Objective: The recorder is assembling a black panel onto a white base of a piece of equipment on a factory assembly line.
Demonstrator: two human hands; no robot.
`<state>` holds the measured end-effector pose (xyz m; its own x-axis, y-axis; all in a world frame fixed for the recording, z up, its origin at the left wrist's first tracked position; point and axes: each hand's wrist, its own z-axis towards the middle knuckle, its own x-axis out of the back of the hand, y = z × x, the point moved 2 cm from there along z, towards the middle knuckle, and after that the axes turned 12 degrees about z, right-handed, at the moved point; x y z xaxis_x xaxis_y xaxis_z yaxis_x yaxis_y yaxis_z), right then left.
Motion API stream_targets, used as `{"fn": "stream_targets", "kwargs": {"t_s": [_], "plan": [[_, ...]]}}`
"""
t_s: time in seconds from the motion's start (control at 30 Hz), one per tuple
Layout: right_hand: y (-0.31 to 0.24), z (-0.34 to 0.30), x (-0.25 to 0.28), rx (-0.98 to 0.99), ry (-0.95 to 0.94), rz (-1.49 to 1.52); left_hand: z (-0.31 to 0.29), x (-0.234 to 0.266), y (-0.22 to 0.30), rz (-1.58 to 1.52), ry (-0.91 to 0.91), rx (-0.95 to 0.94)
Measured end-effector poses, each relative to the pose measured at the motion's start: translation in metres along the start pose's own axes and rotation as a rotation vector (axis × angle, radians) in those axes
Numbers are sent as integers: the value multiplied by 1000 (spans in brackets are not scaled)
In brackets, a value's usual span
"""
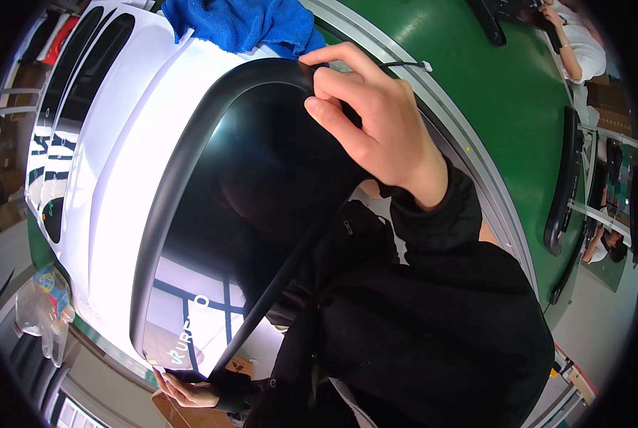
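Observation:
A large glossy black panel (262, 171) with a rounded matte black rim lies tilted in front of my body, its surface mirroring lights. My right hand (376, 118) is closed over its far right corner, thumb and fingers bent at the rim. My left hand (187, 391) holds the panel's near left corner, with part of its fingers hidden beneath the edge. A thin black cable with a pale connector (426, 67) sticks out beyond my right hand. Beside the panel's far end rests a crumpled blue cloth (244, 25).
White sheeting (119, 171) and glossy black panels (94, 64) lie to the left. A clear plastic bag (44, 307) hangs near the left table edge. The green tabletop (469, 93) has a grey metal rail. Other people (579, 46) are at the right; a long black part (565, 185) lies there.

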<state>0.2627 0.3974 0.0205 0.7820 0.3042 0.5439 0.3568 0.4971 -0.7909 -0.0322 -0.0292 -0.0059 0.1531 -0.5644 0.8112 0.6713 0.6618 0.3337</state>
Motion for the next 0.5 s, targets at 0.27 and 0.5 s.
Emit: {"fn": "stream_targets", "kwargs": {"t_s": [0.27, 0.5], "plan": [[30, 21, 22, -30, -397, 109, -1, 0, 0, -90, -5, 64], [46, 9, 31, 19, -455, 287, 2, -4, 22, -116, 2, 102]]}}
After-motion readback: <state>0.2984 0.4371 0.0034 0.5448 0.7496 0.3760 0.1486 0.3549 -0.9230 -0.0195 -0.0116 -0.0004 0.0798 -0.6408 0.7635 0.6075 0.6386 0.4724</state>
